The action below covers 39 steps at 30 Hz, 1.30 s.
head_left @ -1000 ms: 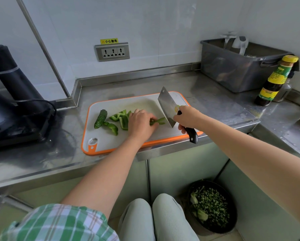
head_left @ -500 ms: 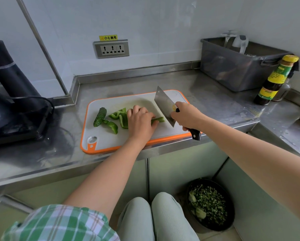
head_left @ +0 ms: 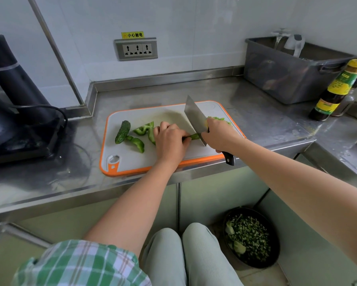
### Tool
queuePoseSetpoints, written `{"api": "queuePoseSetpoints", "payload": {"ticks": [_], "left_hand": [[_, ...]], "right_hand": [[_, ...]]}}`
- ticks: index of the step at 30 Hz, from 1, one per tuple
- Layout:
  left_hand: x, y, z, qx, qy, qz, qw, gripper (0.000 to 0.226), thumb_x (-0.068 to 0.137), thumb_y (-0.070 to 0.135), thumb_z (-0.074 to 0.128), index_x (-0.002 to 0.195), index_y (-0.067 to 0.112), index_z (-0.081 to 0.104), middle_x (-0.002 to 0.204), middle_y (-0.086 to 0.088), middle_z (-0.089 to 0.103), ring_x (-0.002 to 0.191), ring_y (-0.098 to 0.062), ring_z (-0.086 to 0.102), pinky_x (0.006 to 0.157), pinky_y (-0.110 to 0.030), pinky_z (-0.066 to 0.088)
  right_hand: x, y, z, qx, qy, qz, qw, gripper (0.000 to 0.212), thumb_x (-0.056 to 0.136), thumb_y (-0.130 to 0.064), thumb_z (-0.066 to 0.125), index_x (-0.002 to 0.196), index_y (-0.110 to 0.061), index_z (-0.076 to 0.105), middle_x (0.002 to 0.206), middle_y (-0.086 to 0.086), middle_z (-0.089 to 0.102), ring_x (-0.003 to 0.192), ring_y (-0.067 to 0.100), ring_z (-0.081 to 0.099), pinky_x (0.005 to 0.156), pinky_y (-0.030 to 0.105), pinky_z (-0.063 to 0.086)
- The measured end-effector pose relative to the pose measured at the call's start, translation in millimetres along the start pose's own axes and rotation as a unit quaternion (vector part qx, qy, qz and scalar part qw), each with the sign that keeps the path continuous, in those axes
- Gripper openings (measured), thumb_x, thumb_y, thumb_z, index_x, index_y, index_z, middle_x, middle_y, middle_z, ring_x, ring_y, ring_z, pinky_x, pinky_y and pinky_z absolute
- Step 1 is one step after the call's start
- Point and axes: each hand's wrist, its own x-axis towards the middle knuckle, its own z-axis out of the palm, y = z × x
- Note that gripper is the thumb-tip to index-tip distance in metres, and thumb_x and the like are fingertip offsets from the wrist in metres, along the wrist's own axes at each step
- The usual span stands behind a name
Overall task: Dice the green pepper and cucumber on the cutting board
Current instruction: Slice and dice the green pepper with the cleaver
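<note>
A white cutting board [head_left: 132, 159] with an orange rim lies on the steel counter. On its left part lie a short dark cucumber piece [head_left: 122, 132] and several green pepper strips [head_left: 139, 143]. My left hand [head_left: 170, 141] presses a pepper strip [head_left: 194, 136] down with curled fingers. My right hand [head_left: 220, 134] grips the cleaver [head_left: 194, 116] by its black handle, the blade tilted with its edge at the strip beside my left fingers. A small heap of diced pepper [head_left: 219, 119] shows behind my right hand.
A black appliance with a cable [head_left: 18, 112] stands at the left. A grey tub [head_left: 293, 77] and a sauce bottle [head_left: 336, 91] stand at the back right. On the floor below sits a black bowl of chopped greens [head_left: 251, 237]. A wall socket [head_left: 136, 48] is behind the board.
The cleaver and my right hand have shifted slightly left and down, closer to my left fingers on the pepper strip. My left hand has stayed on the strip.
</note>
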Motion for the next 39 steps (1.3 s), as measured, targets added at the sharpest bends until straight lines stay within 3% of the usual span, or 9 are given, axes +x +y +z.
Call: {"api": "queuePoseSetpoints", "payload": {"ticks": [3, 6, 10, 14, 20, 24, 27, 31, 39], "left_hand": [[-0.1, -1.9, 0.2, -0.009, -0.001, -0.004, 1.000, 0.013, 0.081, 0.030, 0.070, 0.092, 0.028, 0.076, 0.087, 0.001, 0.068, 0.099, -0.028, 0.047, 0.077, -0.034, 0.019], [0.8, -1.8, 1.4, -0.010, -0.011, -0.012, 1.000, 0.019, 0.082, 0.030, 0.068, 0.101, 0.028, 0.073, 0.093, 0.005, 0.069, 0.102, -0.025, 0.047, 0.080, -0.035, 0.020], [0.3, -1.9, 1.8, -0.015, -0.011, -0.013, 1.000, 0.012, 0.082, 0.030, 0.069, 0.092, 0.030, 0.075, 0.089, 0.003, 0.068, 0.100, -0.027, 0.046, 0.077, -0.035, 0.019], [-0.2, -1.0, 0.4, -0.003, -0.015, -0.014, 1.000, 0.012, 0.083, 0.032, 0.066, 0.092, 0.031, 0.075, 0.089, 0.003, 0.066, 0.101, -0.027, 0.045, 0.078, -0.034, 0.018], [-0.2, -2.4, 1.2, -0.009, -0.003, -0.016, 1.000, 0.014, 0.081, 0.032, 0.069, 0.094, 0.029, 0.075, 0.091, 0.000, 0.065, 0.102, -0.028, 0.045, 0.078, -0.033, 0.019], [-0.5, -2.4, 2.6, 0.001, -0.004, -0.016, 1.000, 0.019, 0.081, 0.033, 0.069, 0.098, 0.026, 0.072, 0.094, 0.001, 0.065, 0.104, -0.027, 0.046, 0.084, -0.036, 0.025], [-1.4, -2.0, 2.0, -0.006, -0.001, -0.017, 1.000, 0.012, 0.082, 0.032, 0.068, 0.092, 0.027, 0.072, 0.089, 0.002, 0.066, 0.100, -0.026, 0.046, 0.082, -0.036, 0.025], [-2.5, -2.2, 1.3, -0.012, 0.003, -0.016, 1.000, 0.009, 0.082, 0.030, 0.067, 0.088, 0.027, 0.073, 0.085, 0.001, 0.065, 0.098, -0.027, 0.045, 0.080, -0.035, 0.023], [-1.6, -3.7, 2.5, -0.014, -0.001, -0.021, 1.000, 0.010, 0.081, 0.029, 0.068, 0.088, 0.027, 0.074, 0.085, 0.001, 0.067, 0.099, -0.028, 0.045, 0.076, -0.033, 0.020]], "right_hand": [[0.5, 2.7, 0.3, 0.036, 0.023, 0.016, 0.999, 0.006, 0.091, -0.011, 0.041, 0.095, -0.006, 0.040, 0.076, 0.009, 0.048, 0.050, 0.027, 0.054, 0.055, 0.041, 0.055], [-2.5, 3.6, -6.7, 0.050, 0.032, 0.013, 0.998, 0.006, 0.090, -0.011, 0.043, 0.092, -0.006, 0.039, 0.075, 0.007, 0.049, 0.048, 0.028, 0.055, 0.043, 0.029, 0.045], [-5.0, -0.2, -14.1, 0.018, -0.009, -0.006, 1.000, 0.005, 0.089, -0.010, 0.042, 0.085, -0.009, 0.039, 0.072, 0.006, 0.050, 0.044, 0.023, 0.053, 0.039, 0.024, 0.038], [-4.4, -0.1, -4.7, -0.001, -0.023, -0.012, 1.000, 0.005, 0.090, -0.009, 0.042, 0.093, -0.006, 0.041, 0.075, 0.008, 0.048, 0.047, 0.024, 0.053, 0.043, 0.030, 0.046], [1.3, 1.2, 5.9, -0.006, 0.021, -0.002, 1.000, 0.005, 0.091, -0.010, 0.042, 0.093, -0.008, 0.038, 0.075, 0.007, 0.045, 0.052, 0.024, 0.052, 0.060, 0.043, 0.056], [-0.2, 1.5, 0.3, 0.026, 0.042, -0.009, 0.999, 0.007, 0.090, -0.010, 0.042, 0.091, -0.007, 0.036, 0.076, 0.011, 0.049, 0.049, 0.026, 0.050, 0.051, 0.037, 0.048], [-1.2, -1.9, -8.5, 0.024, 0.010, -0.012, 1.000, 0.005, 0.089, -0.007, 0.043, 0.092, -0.006, 0.039, 0.071, 0.008, 0.049, 0.044, 0.025, 0.052, 0.040, 0.026, 0.042], [-1.4, -2.4, -6.9, -0.004, -0.031, -0.020, 0.999, 0.005, 0.089, -0.008, 0.044, 0.090, -0.007, 0.039, 0.071, 0.006, 0.051, 0.042, 0.020, 0.052, 0.037, 0.023, 0.035], [1.4, -1.4, 8.2, 0.017, 0.019, -0.004, 1.000, 0.005, 0.091, -0.009, 0.042, 0.092, -0.007, 0.037, 0.078, 0.010, 0.048, 0.051, 0.026, 0.054, 0.054, 0.038, 0.050]]}}
